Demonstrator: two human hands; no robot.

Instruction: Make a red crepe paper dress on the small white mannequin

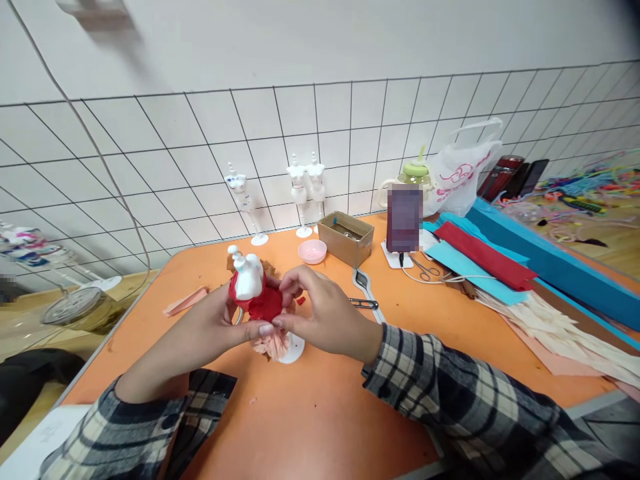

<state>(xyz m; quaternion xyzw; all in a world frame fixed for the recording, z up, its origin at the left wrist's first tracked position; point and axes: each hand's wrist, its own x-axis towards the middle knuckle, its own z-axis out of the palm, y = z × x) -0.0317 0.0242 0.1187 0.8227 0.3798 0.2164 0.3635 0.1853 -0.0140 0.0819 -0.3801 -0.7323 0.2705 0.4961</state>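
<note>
Both hands, left hand (pixel 210 330) and right hand (pixel 320 313), pinch red crepe paper (pixel 265 303) around a small white plastic mannequin (pixel 247 277) over the orange table (pixel 310 413).

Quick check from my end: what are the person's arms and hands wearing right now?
Both hands are bare: no gloves, rings or watch visible. The left hand and right hand come out of long sleeves of a plaid shirt, checked in dark navy or black, cream and grey, with thin reddish lines. The cuffs end at the wrists.
</note>
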